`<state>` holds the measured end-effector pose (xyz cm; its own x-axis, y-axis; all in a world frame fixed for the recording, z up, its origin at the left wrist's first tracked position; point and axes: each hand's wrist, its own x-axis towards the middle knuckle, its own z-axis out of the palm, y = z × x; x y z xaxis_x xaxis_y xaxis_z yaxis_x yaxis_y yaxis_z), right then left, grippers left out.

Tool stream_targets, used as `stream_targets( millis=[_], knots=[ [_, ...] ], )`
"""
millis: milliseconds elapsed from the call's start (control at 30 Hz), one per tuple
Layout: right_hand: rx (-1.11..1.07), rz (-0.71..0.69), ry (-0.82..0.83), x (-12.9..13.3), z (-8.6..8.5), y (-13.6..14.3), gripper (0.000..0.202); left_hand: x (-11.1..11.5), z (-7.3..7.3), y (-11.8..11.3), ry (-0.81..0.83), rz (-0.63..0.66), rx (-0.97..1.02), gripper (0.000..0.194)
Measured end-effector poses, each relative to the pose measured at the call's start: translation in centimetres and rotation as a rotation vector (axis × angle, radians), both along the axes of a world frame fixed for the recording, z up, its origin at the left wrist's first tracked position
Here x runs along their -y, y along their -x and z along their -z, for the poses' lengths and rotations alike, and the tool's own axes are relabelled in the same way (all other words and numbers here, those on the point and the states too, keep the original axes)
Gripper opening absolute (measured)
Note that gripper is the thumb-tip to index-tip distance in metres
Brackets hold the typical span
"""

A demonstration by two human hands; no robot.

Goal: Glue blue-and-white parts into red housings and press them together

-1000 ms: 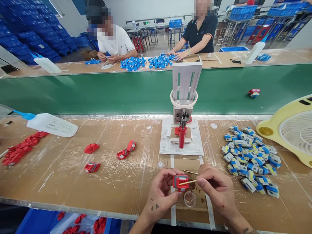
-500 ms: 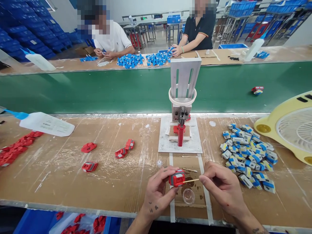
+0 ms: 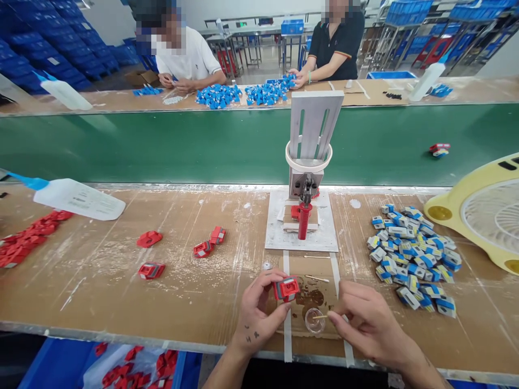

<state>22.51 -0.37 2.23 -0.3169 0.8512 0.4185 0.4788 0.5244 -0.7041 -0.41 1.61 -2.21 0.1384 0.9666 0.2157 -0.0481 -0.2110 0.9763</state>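
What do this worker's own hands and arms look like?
They are a person's, without gloves or cables. The left hand bears small dark markings near the base of the thumb; the right hand shows no such clear markings. No sleeves, watch or bracelet show on the visible forearms.

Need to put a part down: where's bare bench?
Bare: between the left hand, the loose red parts and the near bench edge; a narrower strip between the toggle clamp's base plate and the blue-and-white pile. Crowded: around the clear cup and swabs.
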Motion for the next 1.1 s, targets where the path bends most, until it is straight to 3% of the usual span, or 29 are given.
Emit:
stream_targets(
  millis=[200,333,500,733,1100],
  knots=[
    [0.162,-0.063,0.066,0.5,2.0,0.5,0.033,0.0,0.0,0.0,0.049,-0.006,-0.039,0.038],
    [0.201,-0.053,0.047,0.6,2.2,0.6,0.036,0.1,0.1,0.1,0.050,-0.016,-0.042,0.036],
    [0.065,-0.029,0.052,0.7,1.1,-0.2,0.031,0.2,0.2,0.1,0.014,0.011,0.004,0.039],
    [-0.351,0.148,0.035,-0.1,-0.3,0.5,0.026,0.6,0.2,-1.4,-0.074,0.106,0.029,0.048],
    [-0.292,0.190,-0.029,-0.8,0.4,1.9,0.023,0.9,-0.3,-1.9,-0.106,0.122,-0.017,0.045]
  ],
)
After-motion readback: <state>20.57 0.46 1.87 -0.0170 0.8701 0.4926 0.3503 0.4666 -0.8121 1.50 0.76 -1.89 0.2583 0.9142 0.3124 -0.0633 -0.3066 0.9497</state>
